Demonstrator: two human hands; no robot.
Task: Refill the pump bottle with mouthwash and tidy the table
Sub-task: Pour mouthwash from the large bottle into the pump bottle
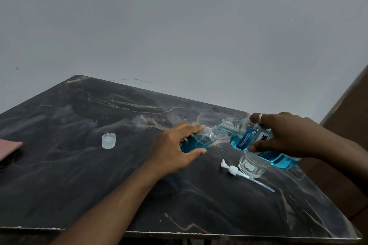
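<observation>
My left hand grips a small clear pump bottle, partly full of blue liquid and tilted with its open neck toward the right. My right hand holds a larger mouthwash bottle of blue liquid, tipped over so that its open mouth touches the small bottle's neck. The white pump head with its long tube lies on the dark marble table in front of the bottles. A clear cap sits alone to the left.
An empty drinking glass stands just under the mouthwash bottle, beside the pump head. A pink flat object pokes in at the table's left edge. A brown wooden piece rises at the far right. A grey wall lies behind.
</observation>
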